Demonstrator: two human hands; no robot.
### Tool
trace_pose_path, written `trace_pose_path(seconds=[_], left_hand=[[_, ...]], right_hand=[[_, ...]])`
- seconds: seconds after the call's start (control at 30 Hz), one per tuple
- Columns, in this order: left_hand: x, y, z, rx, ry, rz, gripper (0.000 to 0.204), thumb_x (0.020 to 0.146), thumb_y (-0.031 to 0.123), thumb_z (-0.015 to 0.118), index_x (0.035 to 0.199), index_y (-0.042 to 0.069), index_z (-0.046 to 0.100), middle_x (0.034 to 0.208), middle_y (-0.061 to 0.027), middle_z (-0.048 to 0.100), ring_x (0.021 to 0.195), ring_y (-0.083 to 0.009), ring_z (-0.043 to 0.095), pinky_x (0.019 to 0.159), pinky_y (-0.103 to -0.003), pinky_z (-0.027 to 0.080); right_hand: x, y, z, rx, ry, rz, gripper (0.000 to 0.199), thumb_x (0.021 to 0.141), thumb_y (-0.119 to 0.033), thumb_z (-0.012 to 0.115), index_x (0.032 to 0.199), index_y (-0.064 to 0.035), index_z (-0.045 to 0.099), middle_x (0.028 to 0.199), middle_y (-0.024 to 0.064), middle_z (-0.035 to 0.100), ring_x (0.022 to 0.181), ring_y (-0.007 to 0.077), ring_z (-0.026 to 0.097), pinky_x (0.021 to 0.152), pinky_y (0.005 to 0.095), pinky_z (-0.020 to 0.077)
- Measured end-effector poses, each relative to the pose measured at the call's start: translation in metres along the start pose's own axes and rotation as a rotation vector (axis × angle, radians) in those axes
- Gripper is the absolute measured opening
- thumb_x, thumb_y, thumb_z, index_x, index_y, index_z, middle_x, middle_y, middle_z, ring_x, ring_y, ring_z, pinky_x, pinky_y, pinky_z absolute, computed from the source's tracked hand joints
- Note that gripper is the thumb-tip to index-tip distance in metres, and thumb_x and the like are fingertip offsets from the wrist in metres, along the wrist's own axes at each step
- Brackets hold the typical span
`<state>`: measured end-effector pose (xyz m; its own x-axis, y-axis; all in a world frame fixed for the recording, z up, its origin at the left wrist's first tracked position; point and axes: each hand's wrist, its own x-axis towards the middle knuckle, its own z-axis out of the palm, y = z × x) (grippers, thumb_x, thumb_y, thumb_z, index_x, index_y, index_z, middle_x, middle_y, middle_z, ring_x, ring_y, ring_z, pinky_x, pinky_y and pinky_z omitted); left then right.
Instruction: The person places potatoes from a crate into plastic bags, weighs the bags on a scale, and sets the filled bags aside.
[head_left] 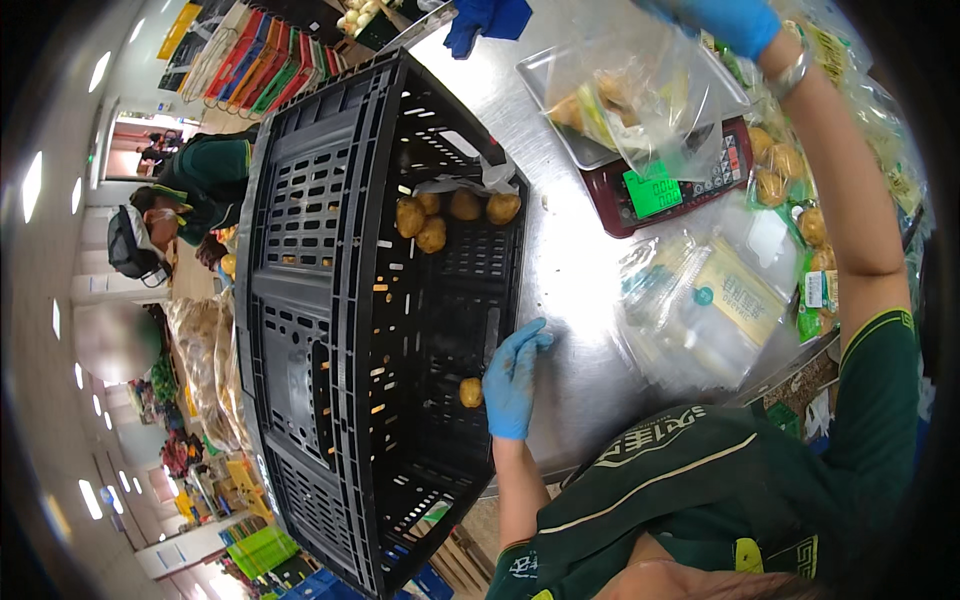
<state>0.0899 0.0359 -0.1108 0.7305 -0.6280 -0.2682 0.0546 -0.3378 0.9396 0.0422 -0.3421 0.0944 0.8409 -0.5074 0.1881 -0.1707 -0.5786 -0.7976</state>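
Note:
My left hand [514, 378], in a blue glove, rests on the near rim of a black plastic crate [330, 300], fingers apart, next to a single potato [471, 392] lying inside. Several more potatoes [440, 215] lie at the crate's far end. My right hand [728, 20], also blue-gloved, is raised at the top of the view and grips a clear plastic bag [640, 95] with a few potatoes in it, hanging over a metal tray [545, 80] on a red scale [690, 185].
The crate stands on a steel table [575, 270]. A stack of empty clear bags [700, 310] lies right of it, with bagged potatoes [790, 170] beyond. A blue cloth [485, 20] lies at the far edge. Another person [190, 190] in green bends at the left.

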Motion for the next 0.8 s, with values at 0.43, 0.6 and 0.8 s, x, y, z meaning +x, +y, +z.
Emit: trace_pose_path(seconds=[0.43,0.6,0.8], left_hand=[[0.035,-0.006,0.029,0.410,-0.268,-0.069,0.030,0.094,0.016,0.056,0.122,0.005,0.062,0.117,-0.0142,0.065,0.109,-0.0230,0.061,0.095,-0.033,0.045],[0.034,0.009,0.061,0.459,-0.466,0.004,0.032,0.095,0.020,0.056,0.123,0.006,0.061,0.117,-0.0149,0.064,0.108,-0.0242,0.061,0.094,-0.033,0.045],[0.016,-0.004,0.054,0.424,-0.406,-0.014,0.032,0.095,0.021,0.055,0.124,0.006,0.060,0.118,-0.0146,0.064,0.106,-0.0229,0.061,0.093,-0.032,0.046]], right_hand=[[-0.045,0.089,-0.002,-0.080,0.034,0.279,0.029,0.090,-0.031,0.060,0.092,-0.0033,0.069,0.068,0.0075,0.062,0.059,0.0154,0.056,0.059,0.0329,0.0473],[0.043,0.115,-0.040,-0.436,0.427,-0.411,0.026,0.086,-0.025,0.052,0.083,-0.0050,0.069,0.084,0.0176,0.066,0.079,0.0355,0.064,0.073,0.0414,0.0508],[0.076,0.071,-0.044,-0.331,0.546,-0.362,0.031,0.083,-0.034,0.057,0.089,-0.0053,0.069,0.087,0.0204,0.067,0.081,0.0367,0.065,0.075,0.0433,0.0507]])
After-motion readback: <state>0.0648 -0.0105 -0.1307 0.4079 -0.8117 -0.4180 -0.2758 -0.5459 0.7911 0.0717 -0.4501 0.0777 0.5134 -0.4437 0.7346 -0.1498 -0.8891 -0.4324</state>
